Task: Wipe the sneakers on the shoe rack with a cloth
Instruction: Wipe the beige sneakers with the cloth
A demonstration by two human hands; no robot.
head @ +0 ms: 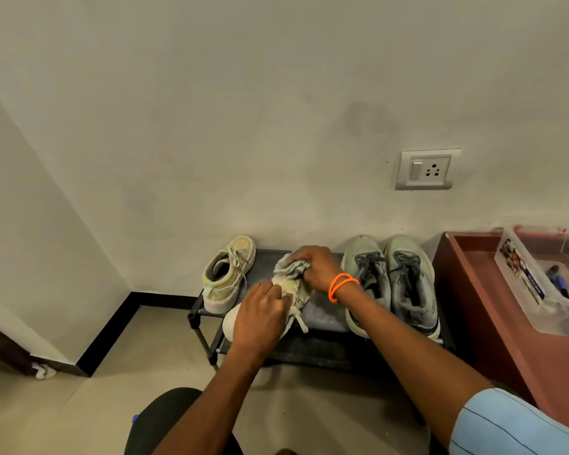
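Observation:
A low black shoe rack (322, 315) stands against the wall. My left hand (260, 318) grips a pale yellowish sneaker (293, 292) near its heel, over the rack's middle. My right hand (316, 267), with orange bands at the wrist, holds a bunched grey-white cloth (288, 266) pressed onto the front of that sneaker. Its matching sneaker (225, 274) sits on the rack's left end. A pair of grey-green sneakers (391, 280) with dark laces stands on the right end.
A reddish-brown cabinet (493, 323) adjoins the rack on the right, carrying a clear plastic box (526, 284) of small items. A wall socket (426, 170) is above. My dark-clad knee (165, 418) is in front, on a tiled floor.

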